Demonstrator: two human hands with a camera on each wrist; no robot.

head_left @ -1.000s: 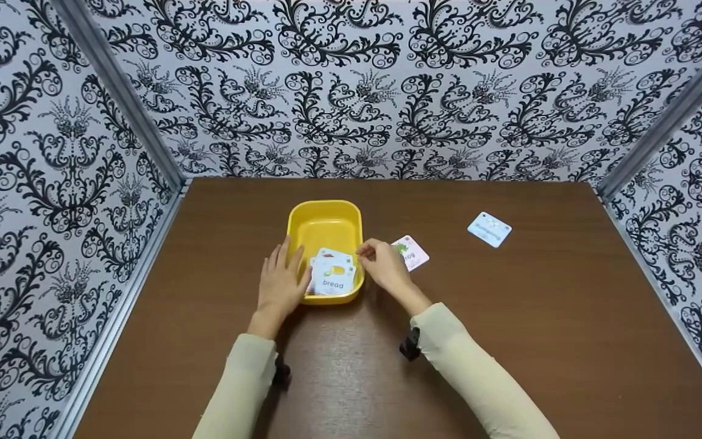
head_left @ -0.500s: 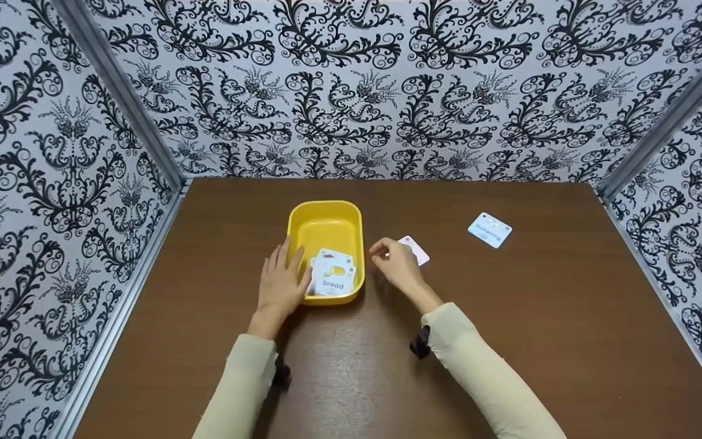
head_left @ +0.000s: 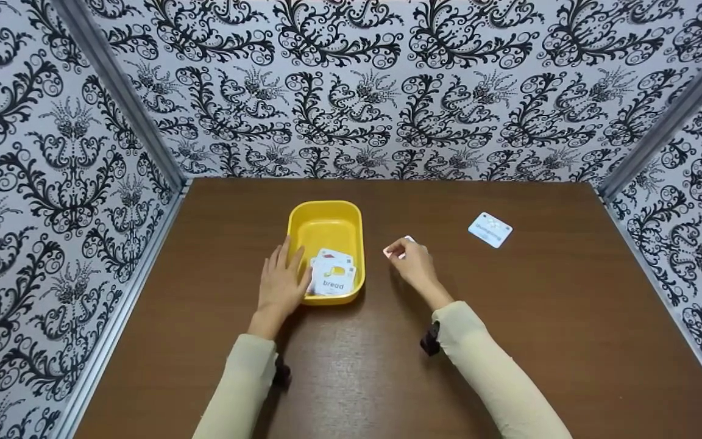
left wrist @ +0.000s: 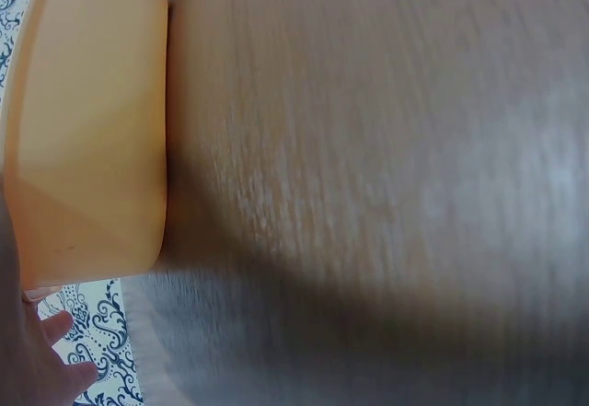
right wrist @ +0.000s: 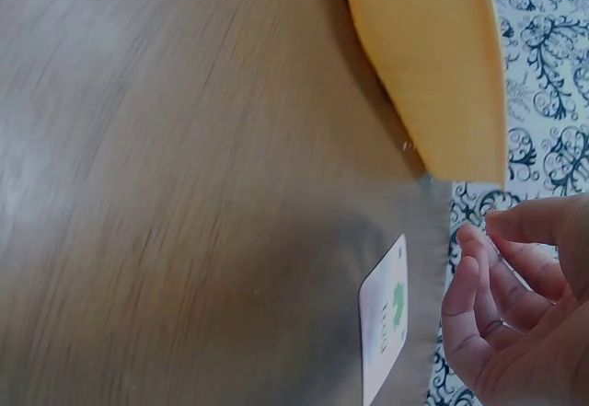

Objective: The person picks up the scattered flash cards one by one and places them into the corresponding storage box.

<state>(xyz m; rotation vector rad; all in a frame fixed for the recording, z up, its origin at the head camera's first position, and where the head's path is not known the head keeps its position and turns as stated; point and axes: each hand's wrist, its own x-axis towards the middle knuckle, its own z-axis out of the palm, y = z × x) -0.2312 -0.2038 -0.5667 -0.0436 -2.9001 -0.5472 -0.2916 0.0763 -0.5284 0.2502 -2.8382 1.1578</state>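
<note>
The left hand (head_left: pixel 281 280) rests along the left rim of a yellow plastic tray (head_left: pixel 326 228), its fingers straight and spread, thumb near the cards. Inside the tray, toward the near end, lie overlapping picture cards, with a bread card (head_left: pixel 334 279) on top. To the tray's right, the right hand (head_left: pixel 413 265) is over a pink-edged frog card (right wrist: pixel 385 323), covering most of it in the head view. In the right wrist view that card lies flat on the table, apart from the fingers (right wrist: pixel 465 286), which are loosely bent with nothing between them.
A light blue card (head_left: pixel 490 230) lies farther right on the brown wooden table (head_left: pixel 540 329). Patterned walls (head_left: pixel 351 110) with metal corner posts enclose the table at the back and sides.
The right hand has moved right, from the tray's right rim to over the frog card. The left hand, tray and blue card stay put.
</note>
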